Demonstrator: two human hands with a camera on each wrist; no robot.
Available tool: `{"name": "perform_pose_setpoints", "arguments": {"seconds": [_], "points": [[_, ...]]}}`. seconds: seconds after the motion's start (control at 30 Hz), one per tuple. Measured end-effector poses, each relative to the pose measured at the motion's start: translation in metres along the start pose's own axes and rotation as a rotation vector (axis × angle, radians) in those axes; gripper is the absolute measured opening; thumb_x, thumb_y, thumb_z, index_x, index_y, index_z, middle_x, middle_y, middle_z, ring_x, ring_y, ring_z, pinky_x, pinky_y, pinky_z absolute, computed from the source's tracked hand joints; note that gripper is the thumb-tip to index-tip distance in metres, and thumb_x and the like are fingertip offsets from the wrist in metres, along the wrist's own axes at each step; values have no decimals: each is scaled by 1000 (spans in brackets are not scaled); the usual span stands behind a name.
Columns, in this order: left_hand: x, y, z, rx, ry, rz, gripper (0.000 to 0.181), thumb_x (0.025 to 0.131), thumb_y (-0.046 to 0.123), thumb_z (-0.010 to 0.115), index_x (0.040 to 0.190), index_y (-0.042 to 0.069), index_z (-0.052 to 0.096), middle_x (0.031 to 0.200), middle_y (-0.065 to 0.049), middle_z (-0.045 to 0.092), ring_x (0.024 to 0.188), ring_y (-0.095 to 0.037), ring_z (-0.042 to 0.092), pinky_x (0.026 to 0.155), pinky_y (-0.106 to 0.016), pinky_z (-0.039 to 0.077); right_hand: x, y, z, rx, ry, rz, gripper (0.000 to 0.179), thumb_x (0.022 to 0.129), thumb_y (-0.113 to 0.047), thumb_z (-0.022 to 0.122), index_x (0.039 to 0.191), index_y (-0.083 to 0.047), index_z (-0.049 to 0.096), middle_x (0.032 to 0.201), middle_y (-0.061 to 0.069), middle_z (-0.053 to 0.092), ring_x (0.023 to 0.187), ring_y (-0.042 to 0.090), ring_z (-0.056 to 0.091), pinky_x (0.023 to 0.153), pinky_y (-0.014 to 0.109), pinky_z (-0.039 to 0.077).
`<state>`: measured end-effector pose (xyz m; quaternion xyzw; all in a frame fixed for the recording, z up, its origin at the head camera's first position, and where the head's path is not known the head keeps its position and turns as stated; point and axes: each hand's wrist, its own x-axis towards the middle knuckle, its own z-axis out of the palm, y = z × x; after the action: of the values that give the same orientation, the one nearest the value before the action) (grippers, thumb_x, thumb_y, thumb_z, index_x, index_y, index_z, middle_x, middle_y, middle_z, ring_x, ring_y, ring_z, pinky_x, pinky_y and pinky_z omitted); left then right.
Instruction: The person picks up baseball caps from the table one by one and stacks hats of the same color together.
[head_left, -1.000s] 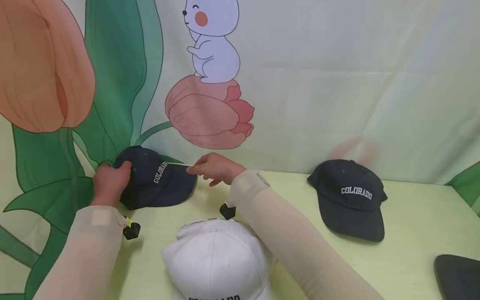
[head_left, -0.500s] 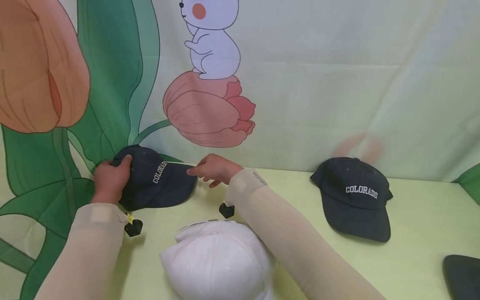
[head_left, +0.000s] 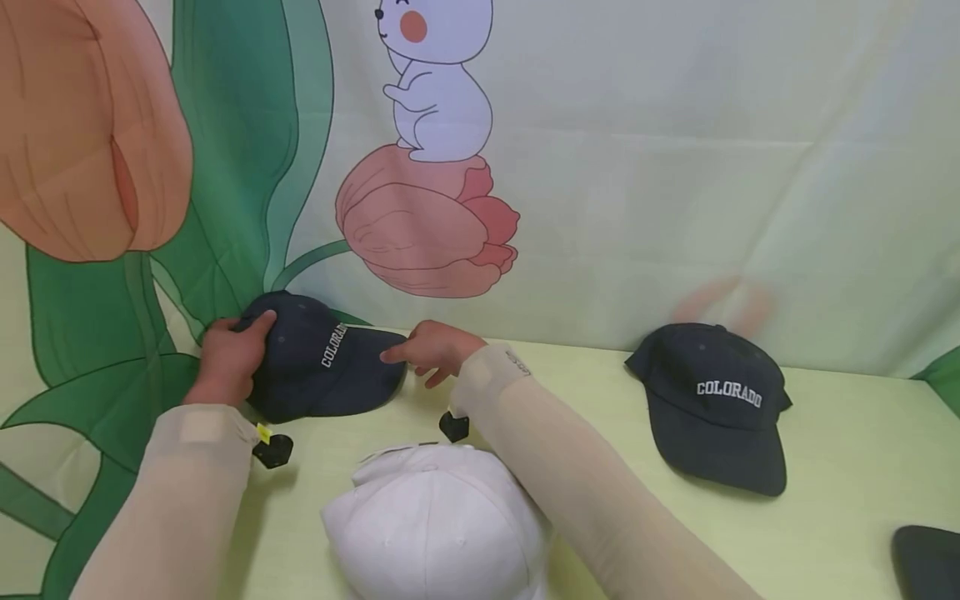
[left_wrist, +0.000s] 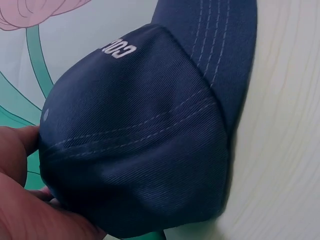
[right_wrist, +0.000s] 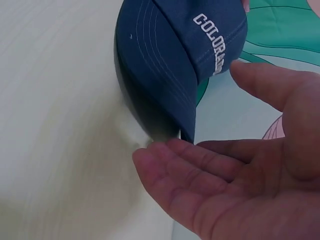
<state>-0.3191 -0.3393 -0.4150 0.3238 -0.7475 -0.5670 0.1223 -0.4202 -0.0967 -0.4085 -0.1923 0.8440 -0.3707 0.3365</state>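
A navy baseball cap [head_left: 300,358] lettered COLORADO lies on the table at the left, its brim toward the right. My left hand [head_left: 232,354] grips the back of its crown, with the thumb on top in the head view and the other fingers mostly hidden behind. At the brim's right end is my right hand [head_left: 435,350]. In the right wrist view its fingers [right_wrist: 185,175] reach loosely under the brim tip, and the thumb stands apart; whether they touch the brim I cannot tell.
A white cap [head_left: 435,525] sits at the front centre, partly under the right forearm. Another navy COLORADO cap [head_left: 712,400] lies on the right. A dark brim-like edge [head_left: 930,562] shows at lower right. A printed curtain [head_left: 600,167] hangs behind the table [head_left: 570,367].
The view shifts slightly. My right hand comes a little lower and farther over the brim end, while the left hand keeps its hold on the cap.
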Motion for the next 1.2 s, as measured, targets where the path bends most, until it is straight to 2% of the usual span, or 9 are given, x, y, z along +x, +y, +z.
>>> {"name": "perform_pose_setpoints", "arguments": {"seconds": [0.23, 0.5, 0.63, 0.7, 0.83, 0.9, 1.0, 1.1, 1.2], "points": [[-3, 2, 2, -18, -39, 3, 83, 98, 46, 44, 155, 3, 2, 161, -21, 0, 148, -41, 10, 120, -51, 20, 2, 2, 1, 94, 7, 6, 62, 91, -35, 66, 138, -1, 45, 135, 13, 54, 118, 30, 58, 85, 38, 57], [-10, 16, 2, -28, -38, 19, 83, 97, 42, 50, 155, 3, 5, 161, -20, 4, 148, -39, 14, 119, -48, 24, -2, 1, -5, 103, 155, -16, 39, 91, -30, 66, 114, 1, 59, 96, 11, 61, 79, 25, 67, 75, 36, 59], [-14, 23, -3, -15, -93, 27, 86, 96, 43, 51, 155, 4, 2, 162, -18, 2, 148, -38, 14, 117, -47, 28, -4, -3, -7, 165, 213, -17, 36, 92, -29, 66, 110, 1, 59, 92, 10, 59, 67, 24, 67, 72, 39, 60], [-16, 27, -7, -4, -119, 38, 84, 96, 44, 51, 155, 3, 7, 161, -19, 10, 144, -35, 27, 113, -44, 35, -7, -6, -10, 199, 226, -34, 37, 92, -28, 66, 112, 2, 59, 94, 11, 60, 66, 25, 66, 73, 41, 60], [-21, 40, -13, -52, -169, 67, 61, 94, 39, 57, 142, 6, 39, 126, -9, 54, 103, -12, 59, 91, -28, 51, -16, -11, -19, 246, 240, -84, 35, 92, -26, 65, 112, 2, 61, 102, 14, 62, 71, 27, 68, 75, 44, 59], [-23, 46, -14, -106, -204, 77, 41, 93, 33, 61, 124, 8, 49, 99, 7, 60, 79, 0, 60, 77, -20, 53, -21, -13, -23, 236, 255, -106, 30, 92, -25, 65, 107, 1, 62, 101, 12, 62, 73, 25, 68, 71, 41, 60], [-27, 53, -16, -187, -273, 76, 27, 90, 26, 66, 105, 11, 50, 80, 16, 58, 70, 2, 62, 69, -16, 54, -27, -13, -28, 224, 281, -131, 21, 92, -23, 65, 96, -2, 64, 96, 8, 61, 72, 20, 66, 66, 34, 59], [-31, 59, -18, -207, -346, 73, 32, 91, 24, 66, 111, 8, 48, 79, 17, 60, 71, 1, 64, 70, -16, 54, -32, -11, -33, 241, 302, -162, 18, 92, -21, 65, 90, -3, 65, 91, 7, 59, 71, 18, 63, 64, 34, 59], [-35, 66, -19, -201, -410, 60, 56, 93, 24, 64, 137, 3, 37, 88, 15, 61, 74, 1, 65, 72, -17, 54, -37, -8, -37, 275, 323, -189, 16, 92, -19, 65, 95, -3, 67, 91, 8, 60, 72, 20, 62, 66, 37, 59]]}}
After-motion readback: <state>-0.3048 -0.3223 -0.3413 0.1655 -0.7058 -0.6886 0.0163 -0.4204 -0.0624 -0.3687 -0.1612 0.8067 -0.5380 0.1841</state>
